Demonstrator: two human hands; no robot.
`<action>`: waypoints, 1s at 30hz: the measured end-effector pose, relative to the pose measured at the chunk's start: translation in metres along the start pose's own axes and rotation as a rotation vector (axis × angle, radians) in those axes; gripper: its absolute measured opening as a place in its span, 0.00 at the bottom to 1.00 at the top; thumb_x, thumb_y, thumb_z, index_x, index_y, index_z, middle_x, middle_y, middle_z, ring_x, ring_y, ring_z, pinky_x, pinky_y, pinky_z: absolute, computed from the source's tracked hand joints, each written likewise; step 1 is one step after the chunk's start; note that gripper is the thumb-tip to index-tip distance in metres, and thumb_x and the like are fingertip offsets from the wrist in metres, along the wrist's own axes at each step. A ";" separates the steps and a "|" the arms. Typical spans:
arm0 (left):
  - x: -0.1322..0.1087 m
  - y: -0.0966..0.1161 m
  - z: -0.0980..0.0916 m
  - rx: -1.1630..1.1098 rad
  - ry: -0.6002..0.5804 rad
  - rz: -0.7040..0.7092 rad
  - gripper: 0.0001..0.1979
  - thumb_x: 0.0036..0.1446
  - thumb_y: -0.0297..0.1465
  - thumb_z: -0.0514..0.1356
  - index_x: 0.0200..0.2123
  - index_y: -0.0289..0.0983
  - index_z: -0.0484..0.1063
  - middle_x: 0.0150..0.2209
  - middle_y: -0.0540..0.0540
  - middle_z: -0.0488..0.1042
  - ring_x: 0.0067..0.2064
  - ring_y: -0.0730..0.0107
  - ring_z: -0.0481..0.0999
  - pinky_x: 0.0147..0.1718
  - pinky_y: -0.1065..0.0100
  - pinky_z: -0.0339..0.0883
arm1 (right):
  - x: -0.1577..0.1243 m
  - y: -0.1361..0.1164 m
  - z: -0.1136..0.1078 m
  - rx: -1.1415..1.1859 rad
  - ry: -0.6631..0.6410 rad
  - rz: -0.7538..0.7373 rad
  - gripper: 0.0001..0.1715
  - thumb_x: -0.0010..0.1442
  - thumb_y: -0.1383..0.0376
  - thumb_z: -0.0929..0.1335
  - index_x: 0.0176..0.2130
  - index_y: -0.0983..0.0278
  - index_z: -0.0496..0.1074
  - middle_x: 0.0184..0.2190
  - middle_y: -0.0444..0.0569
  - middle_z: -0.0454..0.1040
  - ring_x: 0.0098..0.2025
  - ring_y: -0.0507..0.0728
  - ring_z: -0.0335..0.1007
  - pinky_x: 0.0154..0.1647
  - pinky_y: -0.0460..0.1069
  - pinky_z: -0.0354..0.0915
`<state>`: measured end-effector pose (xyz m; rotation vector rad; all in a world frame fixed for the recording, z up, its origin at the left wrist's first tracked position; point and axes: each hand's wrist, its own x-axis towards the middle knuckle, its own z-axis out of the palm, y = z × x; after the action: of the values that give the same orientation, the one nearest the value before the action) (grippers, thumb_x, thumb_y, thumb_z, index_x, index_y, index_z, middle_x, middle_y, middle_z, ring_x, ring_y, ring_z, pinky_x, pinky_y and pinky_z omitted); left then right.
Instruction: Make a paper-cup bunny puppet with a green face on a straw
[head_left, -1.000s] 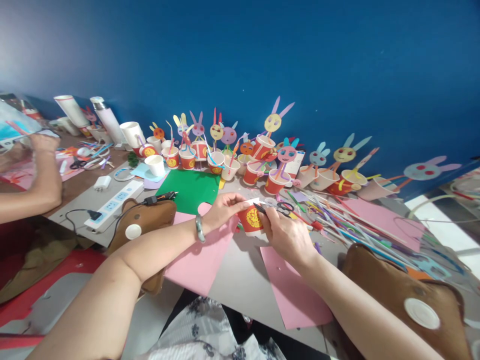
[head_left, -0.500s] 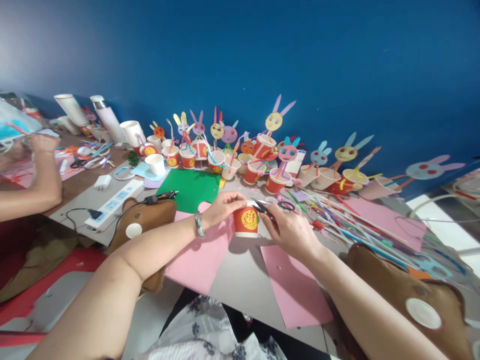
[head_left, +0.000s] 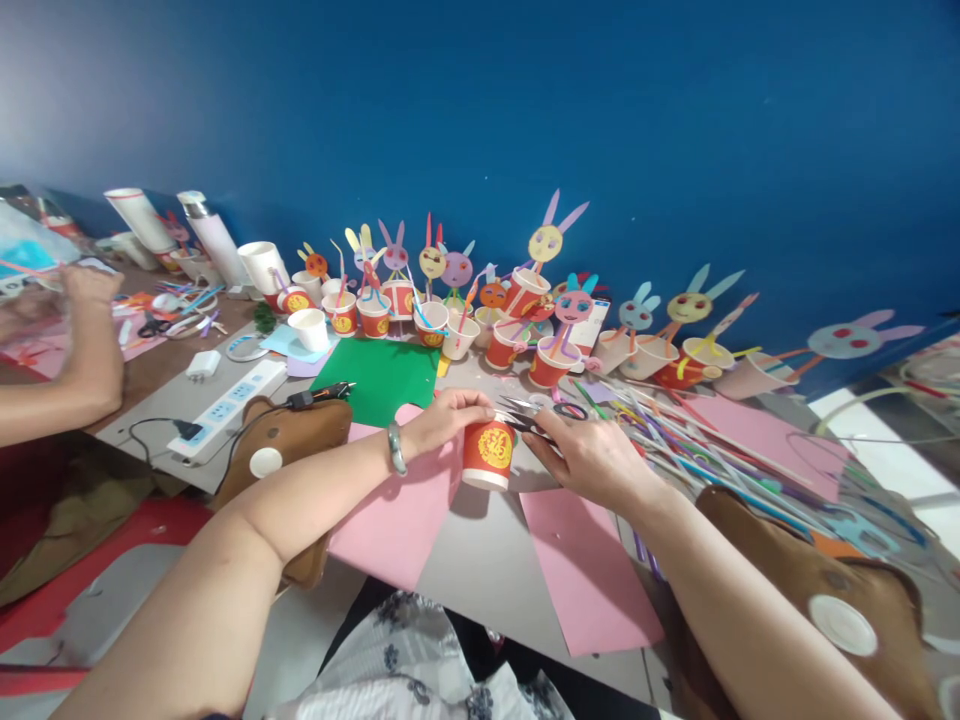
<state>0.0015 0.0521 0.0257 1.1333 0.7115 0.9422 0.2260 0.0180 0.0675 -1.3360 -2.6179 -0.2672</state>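
My left hand (head_left: 452, 418) pinches the rim of a red paper cup (head_left: 487, 455) with a gold emblem, tilting it a little above the grey table. In my right hand (head_left: 592, 455) is a pair of scissors (head_left: 523, 412), blades spread and pointing left at the cup's rim. Whether a blade sits inside the cup I cannot tell. Pink paper (head_left: 401, 510) lies under my left forearm, and another pink sheet (head_left: 592, 580) lies below my right hand.
Several paper cups with rabbit faces (head_left: 546, 243) line the blue wall. Green paper (head_left: 379, 375) lies in front of them. Pipe cleaners (head_left: 690, 440) are heaped at right. A power strip (head_left: 229, 410) and brown cushions (head_left: 795, 590) flank me. A co-worker's arm (head_left: 94, 340) is at far left.
The cup has tilted, its base swinging towards me, and it has shifted slightly left. The scissors' blades have spread wider.
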 end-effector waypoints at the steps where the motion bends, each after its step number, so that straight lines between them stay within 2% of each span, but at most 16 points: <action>1: 0.000 0.000 0.000 0.004 0.011 0.008 0.15 0.46 0.38 0.71 0.26 0.33 0.73 0.27 0.50 0.74 0.30 0.74 0.71 0.34 0.70 0.62 | 0.000 -0.001 0.002 -0.017 0.010 0.012 0.20 0.70 0.54 0.57 0.34 0.63 0.67 0.21 0.47 0.72 0.22 0.55 0.66 0.24 0.49 0.42; 9: -0.004 0.005 0.004 0.023 0.025 0.045 0.14 0.45 0.37 0.70 0.26 0.33 0.73 0.26 0.50 0.74 0.29 0.74 0.71 0.33 0.70 0.63 | 0.001 -0.007 0.001 0.089 -0.044 0.027 0.19 0.71 0.55 0.56 0.35 0.62 0.65 0.23 0.47 0.73 0.23 0.54 0.67 0.25 0.48 0.46; 16: -0.005 0.005 0.005 0.011 0.014 0.079 0.15 0.48 0.38 0.70 0.26 0.33 0.72 0.27 0.50 0.73 0.29 0.75 0.70 0.33 0.70 0.62 | 0.001 -0.008 0.008 -0.001 0.055 0.020 0.22 0.72 0.55 0.55 0.35 0.63 0.67 0.21 0.47 0.72 0.21 0.53 0.63 0.24 0.49 0.42; 21: -0.005 0.006 0.005 0.007 -0.001 0.075 0.16 0.48 0.38 0.70 0.25 0.33 0.71 0.25 0.50 0.70 0.29 0.76 0.68 0.33 0.70 0.60 | 0.001 -0.008 0.010 0.025 0.124 -0.020 0.23 0.72 0.56 0.55 0.33 0.63 0.67 0.20 0.46 0.71 0.20 0.52 0.62 0.24 0.49 0.43; 30: -0.005 0.006 0.005 0.036 -0.015 0.082 0.16 0.47 0.40 0.70 0.25 0.33 0.71 0.26 0.50 0.70 0.29 0.74 0.68 0.33 0.68 0.60 | 0.000 -0.005 0.006 0.075 0.095 -0.071 0.19 0.72 0.57 0.56 0.33 0.62 0.66 0.21 0.46 0.72 0.21 0.52 0.64 0.24 0.49 0.45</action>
<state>0.0019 0.0462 0.0329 1.2073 0.6765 0.9924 0.2215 0.0166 0.0617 -1.1792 -2.5725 -0.2344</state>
